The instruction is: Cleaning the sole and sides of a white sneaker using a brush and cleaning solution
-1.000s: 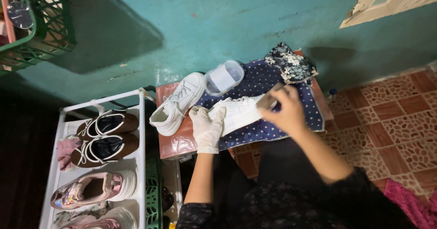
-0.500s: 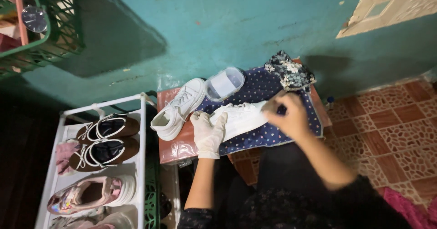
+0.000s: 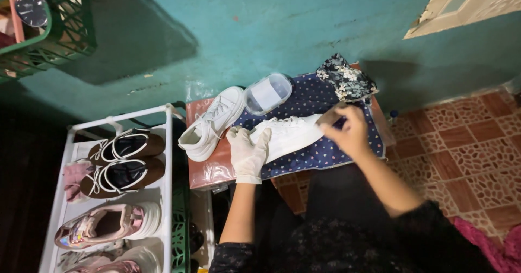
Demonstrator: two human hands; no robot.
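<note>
My left hand [image 3: 248, 152], in a white glove, presses down on the heel end of a white sneaker [image 3: 290, 134] that lies on a dark blue dotted cloth [image 3: 325, 152]. My bare right hand [image 3: 347, 131] is closed on a small tool at the sneaker's toe; the tool is mostly hidden by my fingers. A second white sneaker [image 3: 211, 122] rests to the left, partly off the cloth. A clear plastic container [image 3: 267, 93] stands just behind the two shoes. A crumpled floral cloth [image 3: 346, 80] lies at the back right.
The shoes sit on a low brown table [image 3: 209, 170] against a teal wall. A white shoe rack [image 3: 116, 186] with brown sandals and pink sneakers stands at the left. A green crate [image 3: 51, 37] hangs top left. Patterned red floor tiles [image 3: 461, 148] lie to the right.
My right hand has shifted slightly along the toe of the sneaker. My gloved left hand has stayed on the shoe.
</note>
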